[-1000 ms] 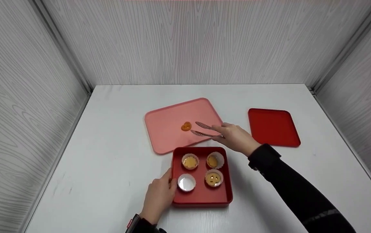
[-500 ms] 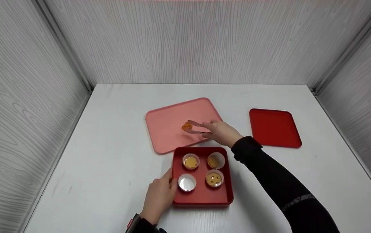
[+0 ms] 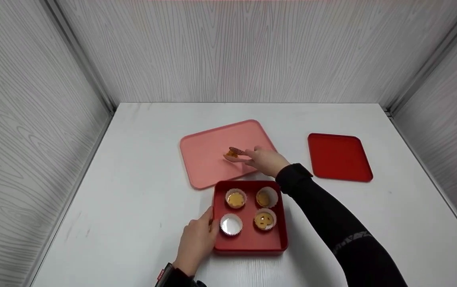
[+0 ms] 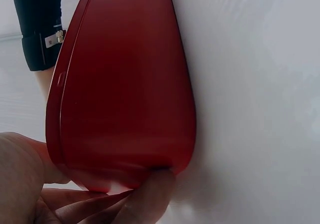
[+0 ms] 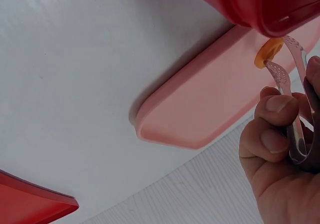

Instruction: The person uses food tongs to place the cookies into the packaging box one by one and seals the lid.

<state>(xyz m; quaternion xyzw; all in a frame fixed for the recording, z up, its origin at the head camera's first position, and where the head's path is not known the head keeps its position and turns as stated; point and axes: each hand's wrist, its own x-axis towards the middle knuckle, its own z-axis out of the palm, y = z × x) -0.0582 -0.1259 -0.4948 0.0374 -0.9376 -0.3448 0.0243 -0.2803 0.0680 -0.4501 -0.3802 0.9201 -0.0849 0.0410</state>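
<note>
My left hand (image 3: 196, 241) grips the left wall of a square red box (image 3: 258, 242); in the left wrist view the fingers (image 4: 152, 196) press its outside. Inside the box stand several white paper cups: three hold yellow cookies, and the front left cup (image 3: 231, 225) shows only its pale bottom. My right hand (image 3: 266, 160) holds silver tongs (image 5: 280, 77) over the pink tray (image 3: 208, 165). Between the tong tips is a small orange-brown cookie (image 5: 268, 53), the tips right at its edges in the right wrist view.
A flat red tray (image 3: 340, 157) lies to the right on the white table (image 3: 132, 191). The box stands just in front of the pink tray, close to its near edge. Wood-grain panels (image 3: 228, 52) enclose the table at the back and both sides.
My right hand has moved left with the tongs, whose tips went from beside the orange-brown cookie to around it and drew closer together. The left hand and box stay put.
</note>
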